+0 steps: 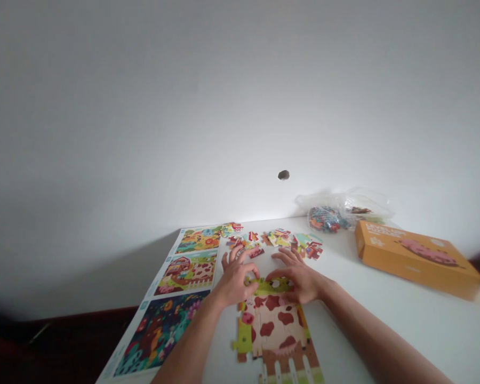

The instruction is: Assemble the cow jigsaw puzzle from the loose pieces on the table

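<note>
A partly built jigsaw puzzle [274, 330] showing a brown-spotted cow lies on the white table [404, 325] in front of me. My left hand [237, 277] rests on its top edge, thumb and fingers pinching a green piece [269, 286]. My right hand [298, 277] presses on the same green piece from the right, its fingers spread forward. Several loose puzzle pieces [278, 241] lie scattered just beyond both hands.
A reference sheet [176, 293] with three farm pictures lies to the left, reaching the table's edge. An orange puzzle box [412, 257] sits at the right. Clear plastic bags [344, 213] of pieces lie by the white wall, which has a small hole [284, 175].
</note>
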Demonstrator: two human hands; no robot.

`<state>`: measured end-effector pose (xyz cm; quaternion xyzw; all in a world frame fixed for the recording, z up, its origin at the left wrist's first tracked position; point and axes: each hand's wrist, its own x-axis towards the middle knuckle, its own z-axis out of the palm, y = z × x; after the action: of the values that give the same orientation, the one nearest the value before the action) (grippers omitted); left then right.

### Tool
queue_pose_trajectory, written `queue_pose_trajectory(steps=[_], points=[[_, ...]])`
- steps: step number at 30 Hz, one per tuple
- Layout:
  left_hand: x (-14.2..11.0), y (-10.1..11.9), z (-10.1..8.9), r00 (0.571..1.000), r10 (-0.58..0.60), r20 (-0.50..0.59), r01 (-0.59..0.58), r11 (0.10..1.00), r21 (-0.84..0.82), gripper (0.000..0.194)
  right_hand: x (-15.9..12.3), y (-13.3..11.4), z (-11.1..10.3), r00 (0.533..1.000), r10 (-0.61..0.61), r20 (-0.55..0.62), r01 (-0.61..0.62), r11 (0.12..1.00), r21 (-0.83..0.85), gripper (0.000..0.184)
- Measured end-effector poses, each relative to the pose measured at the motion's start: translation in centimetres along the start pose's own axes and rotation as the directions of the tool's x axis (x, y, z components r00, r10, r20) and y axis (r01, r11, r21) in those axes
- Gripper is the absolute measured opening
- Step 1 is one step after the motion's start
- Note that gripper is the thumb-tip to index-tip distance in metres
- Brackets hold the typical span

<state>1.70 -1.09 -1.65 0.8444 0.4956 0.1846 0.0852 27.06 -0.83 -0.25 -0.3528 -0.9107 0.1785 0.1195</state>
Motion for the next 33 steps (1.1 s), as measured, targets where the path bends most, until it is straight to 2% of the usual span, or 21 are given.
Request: queue_pose_trajectory(steps=[33], points=[[0.01, 0.24, -0.24, 1.000, -0.010, 0.017, 0.010, 1.000, 0.019, 0.017, 0.04, 0.18, 0.23, 1.000, 0.004, -0.006, -0.004, 1.000, -0.003, 0.060]])
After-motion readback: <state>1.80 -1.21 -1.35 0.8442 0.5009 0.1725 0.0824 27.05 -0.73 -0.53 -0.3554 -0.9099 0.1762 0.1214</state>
